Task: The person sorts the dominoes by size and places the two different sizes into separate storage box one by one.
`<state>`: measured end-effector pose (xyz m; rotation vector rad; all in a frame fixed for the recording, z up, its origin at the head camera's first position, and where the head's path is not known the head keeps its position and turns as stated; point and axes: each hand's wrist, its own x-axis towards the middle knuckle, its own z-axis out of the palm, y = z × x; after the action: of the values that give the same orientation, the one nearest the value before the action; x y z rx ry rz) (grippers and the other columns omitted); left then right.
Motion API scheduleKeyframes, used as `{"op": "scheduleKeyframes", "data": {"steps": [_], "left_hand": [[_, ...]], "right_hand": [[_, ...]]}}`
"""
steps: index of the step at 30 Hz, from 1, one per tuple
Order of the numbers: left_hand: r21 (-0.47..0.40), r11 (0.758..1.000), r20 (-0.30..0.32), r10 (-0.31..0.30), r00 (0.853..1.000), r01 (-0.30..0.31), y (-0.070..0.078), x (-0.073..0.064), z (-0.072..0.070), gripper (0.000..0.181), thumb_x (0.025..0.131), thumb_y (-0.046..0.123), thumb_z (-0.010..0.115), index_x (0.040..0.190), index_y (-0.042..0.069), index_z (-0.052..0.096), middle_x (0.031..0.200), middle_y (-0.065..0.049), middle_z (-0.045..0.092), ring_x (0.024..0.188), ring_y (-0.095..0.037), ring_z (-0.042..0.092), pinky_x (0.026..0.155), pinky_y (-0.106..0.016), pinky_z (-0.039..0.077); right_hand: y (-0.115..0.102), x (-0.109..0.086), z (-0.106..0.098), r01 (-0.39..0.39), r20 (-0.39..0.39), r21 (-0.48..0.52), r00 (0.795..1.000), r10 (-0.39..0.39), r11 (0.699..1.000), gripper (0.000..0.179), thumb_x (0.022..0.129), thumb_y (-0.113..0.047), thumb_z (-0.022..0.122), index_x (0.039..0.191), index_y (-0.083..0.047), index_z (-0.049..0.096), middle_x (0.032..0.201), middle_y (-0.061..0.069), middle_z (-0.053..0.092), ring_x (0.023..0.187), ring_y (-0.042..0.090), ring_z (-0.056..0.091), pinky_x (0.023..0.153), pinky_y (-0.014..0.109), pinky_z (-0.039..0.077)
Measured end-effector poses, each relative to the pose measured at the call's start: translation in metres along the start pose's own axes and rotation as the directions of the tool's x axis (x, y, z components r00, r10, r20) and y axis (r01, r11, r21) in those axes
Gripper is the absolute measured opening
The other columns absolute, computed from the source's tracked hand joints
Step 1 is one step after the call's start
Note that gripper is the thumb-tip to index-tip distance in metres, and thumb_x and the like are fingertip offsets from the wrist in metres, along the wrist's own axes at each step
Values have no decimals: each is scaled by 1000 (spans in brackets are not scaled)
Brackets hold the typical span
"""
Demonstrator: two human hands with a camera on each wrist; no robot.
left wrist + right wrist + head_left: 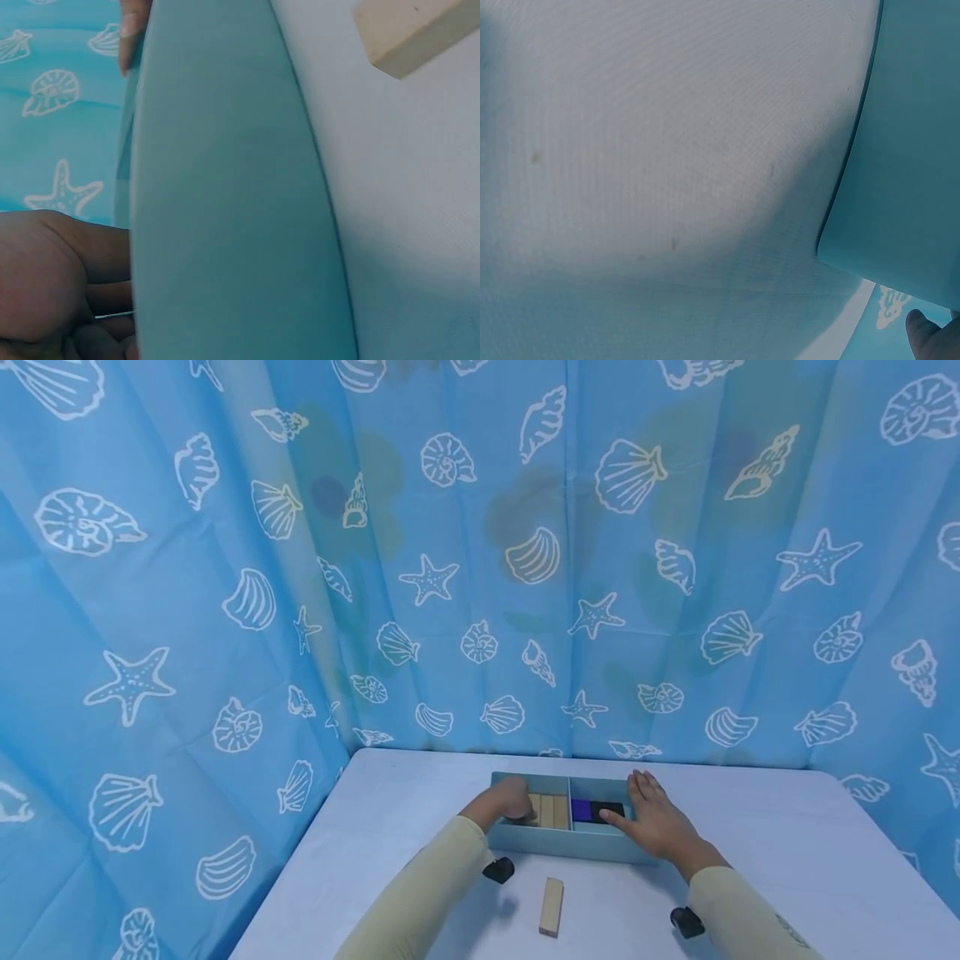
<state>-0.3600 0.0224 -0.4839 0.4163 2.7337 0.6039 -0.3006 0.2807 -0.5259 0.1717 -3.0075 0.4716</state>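
Note:
A blue-grey box (562, 842) with a divider stands on the table. My left hand (513, 797) reaches into its left compartment, beside several wooden blocks (553, 812) lying in a row. In the left wrist view, the bent fingers of the left hand (45, 277) go behind the box wall (225, 180); the fingertips are hidden, and I cannot tell whether they grip a block. My right hand (660, 822) lies over the box's right end, fingers straight and thumb stretched across the right compartment. Near that thumb lie a purple block (581, 810) and a black block (606, 812).
One loose wooden block (551, 907) lies on the white table (420, 785) in front of the box. A blue curtain (480, 602) with white shell prints hangs behind and to the left. Dark wrist-worn devices (498, 869) show below both forearms.

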Motion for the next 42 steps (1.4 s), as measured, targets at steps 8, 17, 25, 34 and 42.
{"op": "scheduleKeyframes", "data": {"steps": [8, 17, 25, 34, 42], "left_hand": [[-265, 964, -10, 19, 1000, -21, -6, -12, -14, 54, 91, 15, 69, 138, -1, 49, 110, -13, 63, 95, -26, 64, 91, -47, 49], [-365, 928, -46, 64, 997, -77, -8, -22, -18, 60, 87, 8, 72, 140, -5, 46, 101, -10, 64, 83, -20, 67, 85, -42, 53], [-408, 906, -68, 89, 994, -110, -5, -33, -20, 59, 87, 8, 73, 140, -2, 48, 98, -5, 61, 82, -17, 65, 76, -34, 56], [-467, 871, -96, 119, 988, -151, -2, -47, -19, 61, 84, 5, 75, 139, -1, 50, 101, -6, 62, 83, -17, 61, 76, -34, 55], [-487, 849, -136, 158, 978, -205, -4, -58, -7, 54, 84, 3, 74, 133, -3, 55, 95, -3, 62, 79, -15, 60, 71, -31, 54]], "right_hand": [[-2, 0, 0, -5, 10, 1, 1000, 5, 1000, 105, 91, -68, 46, 148, 14, 17, 155, 32, 13, 142, 48, 8, 112, 59, 12], [0, 0, -1, -4, 3, -14, 1000, 4, 1000, 105, 90, -69, 45, 148, 14, 18, 154, 33, 14, 142, 48, 8, 112, 59, 13], [-1, -1, -2, 4, 13, 3, 1000, -4, 1000, 105, 91, -68, 46, 148, 15, 16, 154, 33, 12, 142, 48, 6, 112, 60, 11], [0, -1, 0, 7, 3, -7, 1000, -7, 1000, 105, 91, -69, 46, 148, 14, 17, 155, 33, 12, 142, 48, 8, 112, 60, 12], [0, 0, 0, 16, 11, -3, 1000, -16, 1000, 107, 90, -71, 42, 148, 15, 16, 154, 34, 12, 142, 48, 7, 111, 60, 12]]}}
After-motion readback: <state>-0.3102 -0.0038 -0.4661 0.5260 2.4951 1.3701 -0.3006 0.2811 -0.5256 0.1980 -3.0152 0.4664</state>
